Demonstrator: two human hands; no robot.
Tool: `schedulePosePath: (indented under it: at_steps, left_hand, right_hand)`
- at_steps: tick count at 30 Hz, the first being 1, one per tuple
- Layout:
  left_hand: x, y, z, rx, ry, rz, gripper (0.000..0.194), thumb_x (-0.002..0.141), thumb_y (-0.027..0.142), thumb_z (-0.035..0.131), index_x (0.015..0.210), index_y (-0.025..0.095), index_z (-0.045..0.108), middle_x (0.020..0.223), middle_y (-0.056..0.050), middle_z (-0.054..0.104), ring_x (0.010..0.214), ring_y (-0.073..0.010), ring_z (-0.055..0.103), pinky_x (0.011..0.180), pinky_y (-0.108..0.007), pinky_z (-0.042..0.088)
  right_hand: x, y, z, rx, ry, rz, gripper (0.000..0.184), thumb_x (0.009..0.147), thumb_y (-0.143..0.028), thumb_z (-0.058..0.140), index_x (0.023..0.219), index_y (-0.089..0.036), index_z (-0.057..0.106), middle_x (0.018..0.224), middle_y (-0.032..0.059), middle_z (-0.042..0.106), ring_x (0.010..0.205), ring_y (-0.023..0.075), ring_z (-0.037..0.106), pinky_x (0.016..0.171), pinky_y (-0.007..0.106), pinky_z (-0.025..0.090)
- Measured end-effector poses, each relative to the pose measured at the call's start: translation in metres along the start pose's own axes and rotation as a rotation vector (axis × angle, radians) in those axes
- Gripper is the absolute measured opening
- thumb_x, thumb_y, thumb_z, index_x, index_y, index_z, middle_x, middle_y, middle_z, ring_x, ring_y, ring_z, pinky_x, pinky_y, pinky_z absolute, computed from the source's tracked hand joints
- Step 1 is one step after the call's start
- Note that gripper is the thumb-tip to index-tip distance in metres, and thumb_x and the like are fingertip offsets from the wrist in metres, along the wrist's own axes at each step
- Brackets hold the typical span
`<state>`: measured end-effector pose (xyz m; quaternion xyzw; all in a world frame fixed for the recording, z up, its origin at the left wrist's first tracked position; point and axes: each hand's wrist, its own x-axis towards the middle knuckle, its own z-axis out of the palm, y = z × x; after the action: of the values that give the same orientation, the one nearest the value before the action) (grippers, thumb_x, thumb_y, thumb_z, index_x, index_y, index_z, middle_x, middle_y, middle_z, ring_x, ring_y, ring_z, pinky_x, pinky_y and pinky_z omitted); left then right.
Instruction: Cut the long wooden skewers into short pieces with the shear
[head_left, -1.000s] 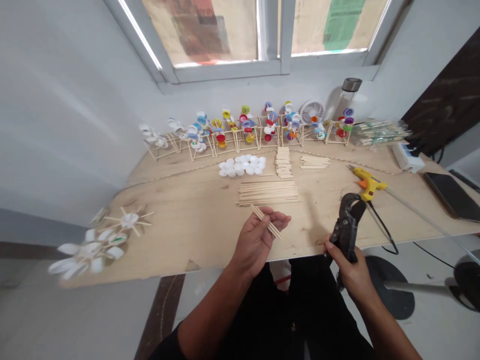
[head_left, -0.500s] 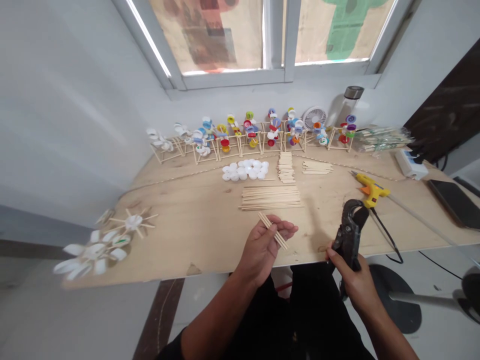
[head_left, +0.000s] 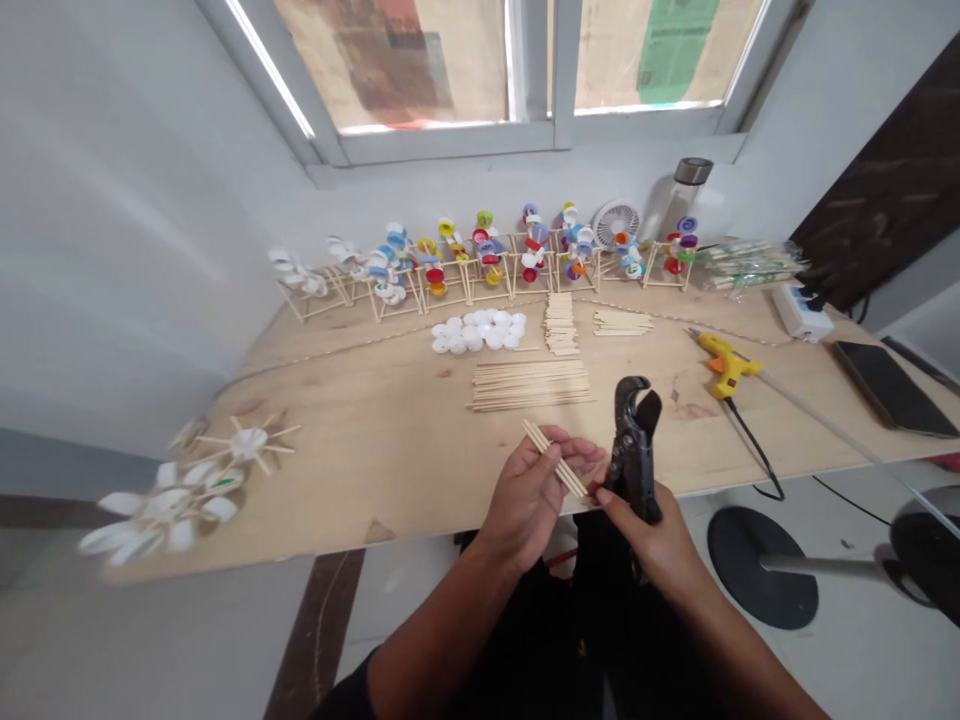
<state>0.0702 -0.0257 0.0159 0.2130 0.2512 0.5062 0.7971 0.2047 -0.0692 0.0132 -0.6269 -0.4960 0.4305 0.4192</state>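
Right hand: the right hand (head_left: 656, 535) is gripping a black cutter (head_left: 636, 450) around its handles, fingers wrapped, the hooked head pointing away from the person and gaping with nothing between its blades.
Left hand: the left hand (head_left: 536, 480) is pinching a few short sticks (head_left: 555, 458) under its thumb, palm up, the other fingers reaching loosely past them.
Sticks to cutter: the short sticks are lying just left of the cutter, above the table's (head_left: 420, 450) near edge; their long axis is slanting from far left to near right, the near ends pointing at the right thumb. The left hand is holding them, the right sitting just beside; whether the right thumb is touching the ends, I cannot tell.
Stick look: they are showing pale, thin and straight, bunched side by side; the exact count is blurring.
Long sticks: a flat bundle of long sticks (head_left: 531, 385) is lying crosswise beyond the left hand.
Caps: white caps (head_left: 480, 331) are clustering behind that bundle.
Glue gun: a yellow glue gun (head_left: 725, 365) is resting to the right.
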Motion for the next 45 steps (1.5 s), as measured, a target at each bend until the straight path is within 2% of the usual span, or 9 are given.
schedulePosePath:
  at_steps: [4,8,12,31,38,45]
  left_hand:
    - [0.000,0.000,0.003,-0.005,0.009,-0.007,0.013,0.078,0.021,0.060,0.088,0.016,0.054,0.085,-0.007,0.068,0.085,-0.0194,0.063,0.092,-0.040,0.039]
    - [-0.001,0.000,0.005,-0.004,0.027,-0.007,0.012,0.078,0.021,0.059,0.088,0.016,0.054,0.085,-0.007,0.068,0.084,-0.0195,0.063,0.086,-0.039,0.042]
    - [-0.001,-0.001,0.006,-0.007,0.053,-0.002,0.011,0.078,0.022,0.058,0.087,0.016,0.053,0.084,-0.006,0.067,0.081,-0.0189,0.063,0.080,-0.036,0.044]
    - [0.000,-0.009,0.008,-0.055,0.124,-0.031,0.014,0.076,0.019,0.061,0.087,0.017,0.052,0.084,-0.006,0.067,0.081,-0.0177,0.063,0.080,-0.033,0.044]
    - [0.000,-0.009,0.007,-0.056,0.126,-0.038,0.012,0.077,0.021,0.060,0.085,0.017,0.052,0.083,-0.006,0.067,0.076,-0.0154,0.062,0.074,-0.029,0.044]
    - [0.000,-0.008,0.008,-0.023,0.114,-0.050,0.013,0.076,0.023,0.061,0.085,0.017,0.053,0.083,-0.007,0.066,0.075,-0.0165,0.061,0.071,-0.030,0.044]
  right_hand:
    - [-0.001,-0.002,0.006,0.019,-0.019,0.021,0.023,0.076,-0.033,0.056,0.087,-0.014,0.063,0.085,0.0071,0.067,0.080,0.0234,0.060,0.071,0.033,0.047]
    - [-0.001,-0.002,0.009,0.022,0.008,0.036,0.021,0.075,-0.033,0.057,0.082,-0.014,0.062,0.073,0.0037,0.065,0.069,0.0200,0.059,0.066,0.030,0.046]
    - [-0.001,-0.005,0.012,0.043,0.039,0.048,0.020,0.072,-0.033,0.059,0.080,-0.015,0.062,0.071,0.0029,0.065,0.066,0.0193,0.059,0.062,0.028,0.046]
    - [-0.002,0.004,0.018,0.042,0.133,0.053,0.019,0.069,-0.033,0.061,0.071,-0.015,0.062,0.060,0.0011,0.063,0.055,0.0169,0.056,0.051,0.025,0.045]
    - [-0.003,0.009,0.020,0.022,0.128,0.013,0.019,0.071,-0.033,0.060,0.076,-0.015,0.062,0.067,0.0028,0.065,0.060,0.0181,0.058,0.056,0.027,0.047]
    - [-0.004,0.009,0.020,0.041,0.140,0.020,0.018,0.071,-0.033,0.061,0.075,-0.016,0.061,0.066,0.0021,0.063,0.060,0.0179,0.057,0.056,0.027,0.047]
